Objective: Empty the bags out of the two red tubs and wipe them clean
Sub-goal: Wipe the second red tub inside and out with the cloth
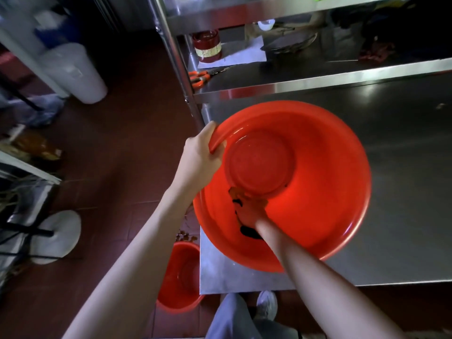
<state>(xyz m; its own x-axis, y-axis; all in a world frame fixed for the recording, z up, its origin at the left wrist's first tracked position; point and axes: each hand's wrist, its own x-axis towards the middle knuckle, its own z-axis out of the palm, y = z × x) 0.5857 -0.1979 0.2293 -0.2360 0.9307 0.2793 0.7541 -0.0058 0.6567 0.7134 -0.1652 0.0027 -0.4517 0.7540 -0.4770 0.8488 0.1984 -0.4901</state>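
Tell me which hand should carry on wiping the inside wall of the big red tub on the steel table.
The right hand. It is already inside the big red plastic tub on the steel table, pressing a dark cloth to the wall. The left hand grips the rim, tilting the tub, and probably should stay there.

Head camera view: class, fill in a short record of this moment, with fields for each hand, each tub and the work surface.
Left hand: grips the rim of the large red tub
Right hand: inside that tub, pressing a dark cloth against its wall
Large red tub: tilted on the steel table, no bags inside
Second red tub: on the floor beside the table
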